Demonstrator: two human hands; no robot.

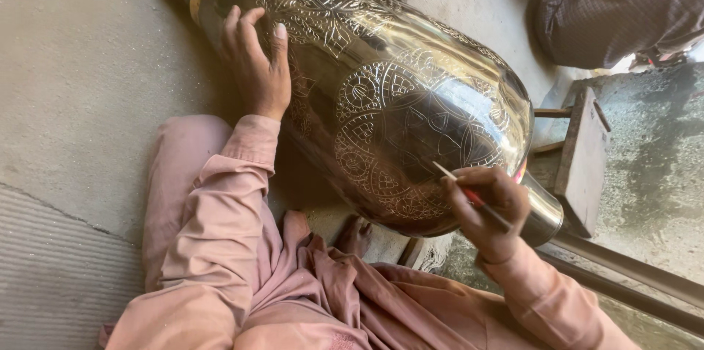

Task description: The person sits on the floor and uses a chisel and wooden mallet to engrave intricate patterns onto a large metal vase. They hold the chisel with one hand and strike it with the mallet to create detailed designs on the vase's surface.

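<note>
Two of our hands work over a bare concrete floor (81, 64). Our left hand (257, 64) lies flat, released, on the far-left flank of the engraved brass vessel (411, 93) lying sideways; right, our right hand (488, 210) pinches a thin scribing tool (469, 192) against it.

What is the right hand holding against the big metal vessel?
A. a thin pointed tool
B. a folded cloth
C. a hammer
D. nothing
A: the right hand grips a thin pointed tool with its tip on the engraved metal vessel, while the left hand rests flat on it.
</note>
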